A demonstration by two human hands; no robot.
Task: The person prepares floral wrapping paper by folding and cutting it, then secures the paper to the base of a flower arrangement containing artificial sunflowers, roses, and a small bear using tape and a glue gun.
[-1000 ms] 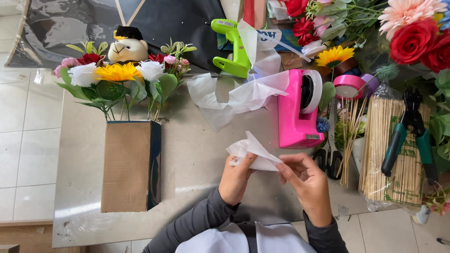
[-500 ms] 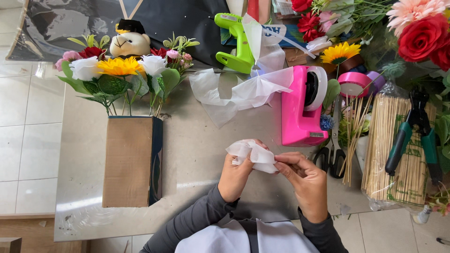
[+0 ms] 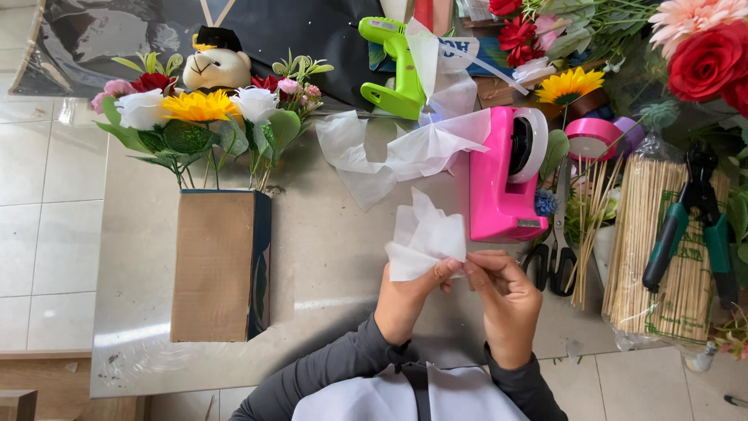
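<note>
i'm pinching a folded white tissue piece (image 3: 425, 242) between my left hand (image 3: 405, 300) and right hand (image 3: 506, 300), just below the pink tape dispenser (image 3: 506, 183)

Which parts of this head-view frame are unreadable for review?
- Left hand fingertips: behind the white tissue piece.
- Scissors blades: partly behind the pink tape dispenser.
- Red rose: cut by the right edge.
- Box contents: hidden by its walls.

Shown are two hands, one pink tape dispenser (image 3: 506, 187), one green glue gun (image 3: 393, 66), one cardboard box (image 3: 218, 265).
</note>
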